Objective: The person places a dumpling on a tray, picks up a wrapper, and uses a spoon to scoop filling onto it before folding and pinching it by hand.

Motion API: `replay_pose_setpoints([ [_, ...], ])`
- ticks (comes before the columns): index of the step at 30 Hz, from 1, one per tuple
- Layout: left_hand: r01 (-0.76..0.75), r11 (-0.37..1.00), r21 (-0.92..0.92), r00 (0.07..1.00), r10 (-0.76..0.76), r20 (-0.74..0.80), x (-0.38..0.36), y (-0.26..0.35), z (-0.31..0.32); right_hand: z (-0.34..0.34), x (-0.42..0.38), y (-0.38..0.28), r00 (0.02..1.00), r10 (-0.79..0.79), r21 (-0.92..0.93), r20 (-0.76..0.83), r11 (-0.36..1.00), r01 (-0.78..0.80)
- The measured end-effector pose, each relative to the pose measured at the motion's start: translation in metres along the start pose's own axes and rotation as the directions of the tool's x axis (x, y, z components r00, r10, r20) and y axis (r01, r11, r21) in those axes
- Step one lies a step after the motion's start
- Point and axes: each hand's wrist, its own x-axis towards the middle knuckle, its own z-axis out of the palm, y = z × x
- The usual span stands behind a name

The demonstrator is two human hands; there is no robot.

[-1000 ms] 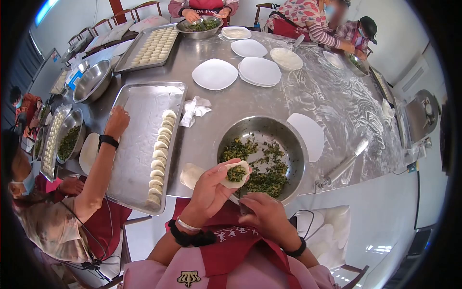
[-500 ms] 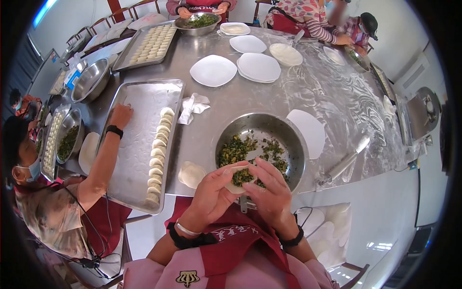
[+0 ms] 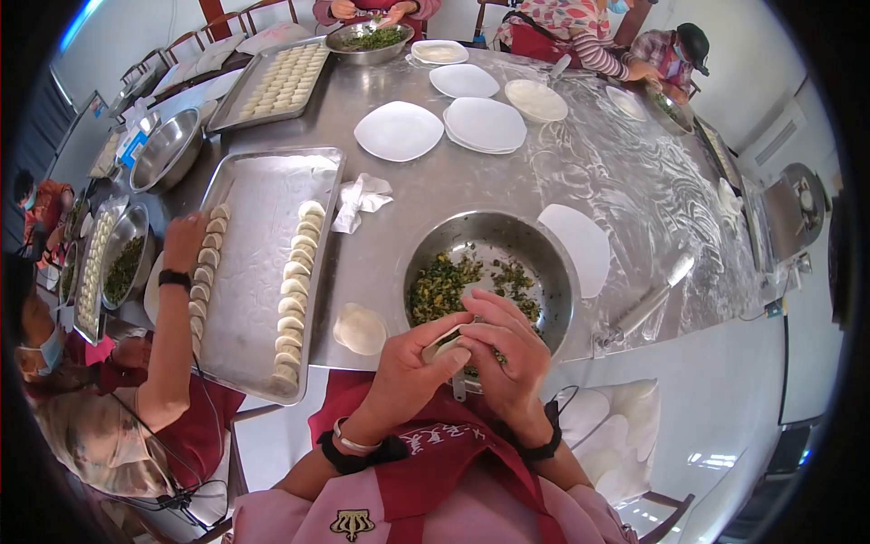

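Above the near rim of a steel bowl (image 3: 555, 272), my left hand (image 3: 410, 370) and my right hand (image 3: 509, 361) are closed together on a dumpling (image 3: 446, 337). Its dough is folded up around dark green filling, part of which still shows between my fingers. The fingers hide most of the dumpling. Chopped green and yellow filling (image 3: 444, 288) lies in the bowl, and a metal handle (image 3: 459, 385) sticks out at its near edge. Left of the bowl, round dough wrappers (image 3: 360, 329) are stacked on the table.
A large tray (image 3: 254, 245) at left holds two rows of dumplings (image 3: 292, 306); a co-worker's hand (image 3: 185, 240) is at its left edge. White plates (image 3: 399, 131), a crumpled tissue (image 3: 362, 201) and a cleaver-like tool (image 3: 648, 299) lie around. Other people work across the floury steel table (image 3: 625, 190).
My fingers have folded the flat, filled wrapper up and drawn closer together. The co-worker's hand at left has moved from inside the tray to its left edge, uncovering a row of dumplings.
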Motion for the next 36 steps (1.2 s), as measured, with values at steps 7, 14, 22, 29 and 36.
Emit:
replay_pose_setpoints([
  [7,-0.034,0.999,0.037,0.999,0.034,-0.015,0.000,-0.003,-0.003,0.006,0.002,-0.001,0.999,0.028,0.031,-0.021,0.999,-0.027],
  [14,-0.193,0.979,-0.070,0.978,0.186,-0.099,0.006,-0.008,-0.003,0.008,-0.001,-0.006,0.973,0.200,0.179,-0.118,0.968,-0.178],
  [22,-0.133,0.948,-0.290,0.978,0.077,-0.196,0.002,-0.008,0.004,0.005,-0.015,-0.005,0.968,0.226,0.082,-0.108,0.973,-0.217],
  [29,-0.144,0.940,-0.310,0.983,0.099,-0.157,0.001,-0.013,0.005,0.006,-0.016,0.001,0.988,0.118,0.039,-0.096,0.993,-0.115],
  [36,-0.117,0.945,-0.306,0.985,0.071,-0.156,0.000,-0.014,0.007,0.003,-0.007,-0.005,0.995,0.078,0.016,-0.060,0.997,-0.078],
])
